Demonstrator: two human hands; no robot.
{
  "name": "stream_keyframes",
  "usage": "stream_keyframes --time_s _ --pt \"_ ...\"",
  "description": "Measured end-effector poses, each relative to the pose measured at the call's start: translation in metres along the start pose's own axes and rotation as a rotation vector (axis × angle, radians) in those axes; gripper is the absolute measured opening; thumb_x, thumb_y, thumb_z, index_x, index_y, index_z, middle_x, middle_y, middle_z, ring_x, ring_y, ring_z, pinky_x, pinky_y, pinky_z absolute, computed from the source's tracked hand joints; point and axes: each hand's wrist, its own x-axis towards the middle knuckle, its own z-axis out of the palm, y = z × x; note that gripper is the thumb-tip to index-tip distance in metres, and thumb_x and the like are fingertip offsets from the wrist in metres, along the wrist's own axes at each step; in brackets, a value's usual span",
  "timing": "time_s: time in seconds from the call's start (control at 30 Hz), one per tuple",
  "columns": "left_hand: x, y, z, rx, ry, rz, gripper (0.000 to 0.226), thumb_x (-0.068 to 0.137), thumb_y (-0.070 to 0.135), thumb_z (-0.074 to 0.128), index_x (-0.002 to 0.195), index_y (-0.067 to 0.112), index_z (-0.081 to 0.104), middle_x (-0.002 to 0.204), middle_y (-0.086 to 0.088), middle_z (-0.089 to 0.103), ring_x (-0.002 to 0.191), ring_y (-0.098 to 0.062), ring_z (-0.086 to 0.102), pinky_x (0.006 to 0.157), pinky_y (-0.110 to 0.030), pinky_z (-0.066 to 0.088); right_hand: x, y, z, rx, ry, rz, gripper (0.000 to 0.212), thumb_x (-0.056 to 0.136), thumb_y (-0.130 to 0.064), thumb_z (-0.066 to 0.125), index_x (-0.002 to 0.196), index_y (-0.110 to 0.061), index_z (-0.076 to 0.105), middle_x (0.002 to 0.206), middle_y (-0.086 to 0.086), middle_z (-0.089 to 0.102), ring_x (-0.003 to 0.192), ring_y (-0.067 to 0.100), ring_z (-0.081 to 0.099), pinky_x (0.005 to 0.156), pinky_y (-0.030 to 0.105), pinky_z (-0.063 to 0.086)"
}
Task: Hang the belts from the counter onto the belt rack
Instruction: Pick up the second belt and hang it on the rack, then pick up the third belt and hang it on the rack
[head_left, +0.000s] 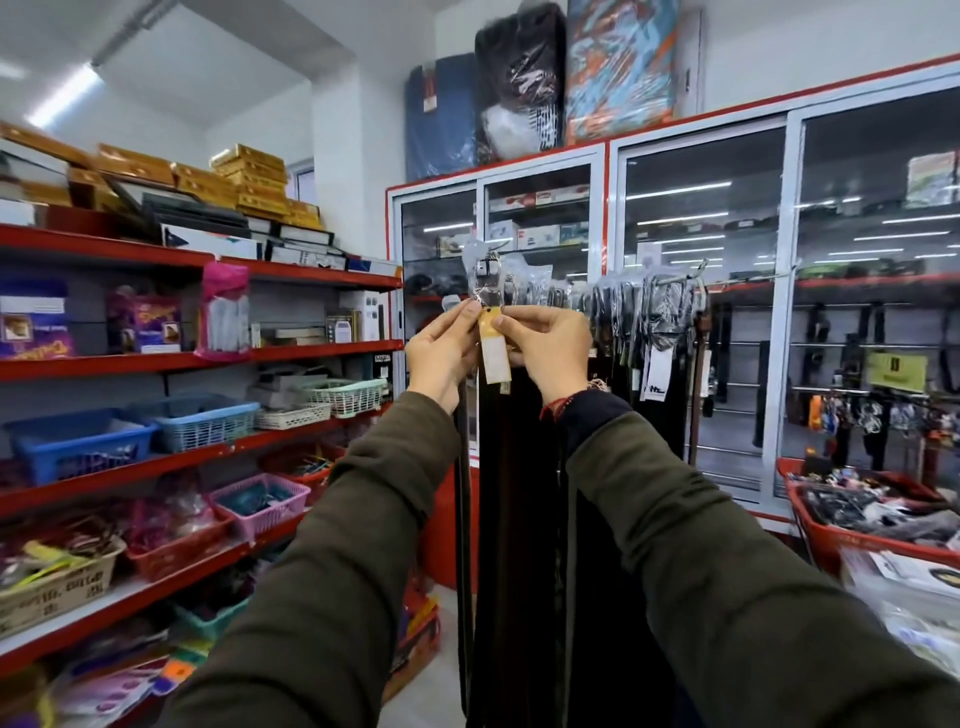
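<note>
A dark brown belt (511, 467) hangs straight down in front of me, its plastic-wrapped buckle (485, 273) at the top and a yellow and white tag (493, 353) below it. My left hand (441, 353) and my right hand (548, 348) both pinch the belt just under the buckle, on either side of the tag. The belt rack (675, 280) is a horizontal metal rod just behind my hands, hung with several dark belts (623, 332) in plastic sleeves. The held buckle is at the rack's left end; whether it is hooked on the rod is hidden.
Red shelves (208, 358) with baskets and boxes run along the left. Glass display cabinets (701, 312) with red trim stand behind the rack. A red basket (857, 535) of small goods sits at the right, above a counter corner (914, 597) with packets.
</note>
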Motion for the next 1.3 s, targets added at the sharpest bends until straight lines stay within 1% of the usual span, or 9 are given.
stream_keyframes --time_s 0.13,0.2,0.33,0.43,0.57,0.8,0.93,1.07,1.3 --pt "0.011 -0.002 -0.002 0.004 -0.002 -0.023 0.031 0.096 0.007 0.065 0.126 -0.002 0.065 0.096 -0.01 0.073 0.064 -0.006 0.075 0.064 -0.018 0.062 0.008 0.003 0.003 -0.012 -0.006 0.035 0.024 0.086 -0.004 0.077 0.109 0.006 0.076 0.103 0.025 0.077 0.082 0.025 0.074 0.056 0.02 0.062" --pt "0.016 -0.004 -0.001 0.014 0.006 -0.048 0.032 0.096 0.008 0.065 0.126 -0.002 0.064 0.095 -0.009 0.073 0.067 -0.009 0.075 0.065 -0.019 0.062 0.011 0.006 0.003 -0.029 0.002 0.04 0.024 0.087 -0.005 0.077 0.108 0.005 0.076 0.102 0.024 0.077 0.081 0.023 0.073 0.056 0.019 0.062" --pt "0.025 -0.013 0.001 0.055 0.026 -0.104 0.034 0.096 0.009 0.066 0.128 -0.003 0.064 0.095 -0.01 0.072 0.066 -0.009 0.072 0.066 -0.02 0.06 0.017 0.018 0.001 -0.042 0.042 0.073 0.022 0.086 -0.006 0.078 0.105 0.004 0.077 0.1 0.024 0.078 0.092 0.034 0.078 0.074 0.041 0.066" --pt "0.029 -0.025 0.001 0.111 0.023 -0.097 0.035 0.096 0.011 0.066 0.13 0.001 0.064 0.097 -0.008 0.073 0.065 -0.007 0.073 0.061 -0.017 0.06 0.019 0.031 -0.003 -0.088 0.049 0.081 0.021 0.088 -0.004 0.075 0.108 0.003 0.076 0.102 0.024 0.078 0.098 0.036 0.077 0.086 0.048 0.063" --pt "0.031 -0.05 0.0 0.536 0.125 0.14 0.034 0.1 0.016 0.06 0.134 0.008 0.065 0.124 -0.01 0.072 0.112 -0.022 0.069 0.092 -0.026 0.055 0.01 0.046 -0.015 -0.394 -0.007 -0.037 0.028 0.092 -0.005 0.062 0.118 -0.006 0.073 0.113 0.014 0.078 0.106 0.022 0.073 0.1 0.039 0.056" --pt "-0.013 -0.114 -0.017 1.118 0.066 0.484 0.055 0.104 0.037 0.044 0.155 0.02 0.036 0.161 -0.003 0.036 0.15 -0.023 0.03 0.122 -0.045 0.028 -0.042 0.082 -0.064 -0.863 0.008 -0.244 0.035 0.102 -0.024 0.049 0.135 -0.02 0.059 0.133 0.0 0.064 0.123 0.023 0.059 0.103 0.04 0.048" --pt "-0.055 -0.157 -0.026 1.299 -0.009 0.545 0.06 0.103 0.038 0.045 0.158 0.021 0.028 0.167 -0.003 0.024 0.157 -0.026 0.012 0.126 -0.049 0.017 -0.08 0.106 -0.1 -1.011 0.045 -0.282 0.041 0.1 -0.03 0.052 0.139 -0.021 0.055 0.14 -0.001 0.059 0.133 0.021 0.053 0.113 0.041 0.04" --pt "-0.095 -0.194 -0.031 1.407 -0.115 0.569 0.059 0.103 0.04 0.042 0.158 0.021 0.029 0.169 -0.003 0.017 0.159 -0.025 0.001 0.128 -0.044 -0.003 -0.122 0.13 -0.136 -1.138 0.054 -0.231 0.049 0.1 -0.032 0.051 0.148 -0.02 0.047 0.158 0.003 0.042 0.154 0.027 0.029 0.126 0.051 0.021" --pt "-0.164 -0.258 -0.024 1.398 -0.325 0.489 0.06 0.103 0.039 0.042 0.159 0.023 0.027 0.171 0.0 0.012 0.159 -0.019 -0.006 0.129 -0.043 -0.004 -0.19 0.16 -0.201 -1.291 0.044 -0.087 0.052 0.101 -0.032 0.049 0.151 -0.019 0.044 0.165 0.004 0.032 0.159 0.029 0.015 0.128 0.055 0.011"
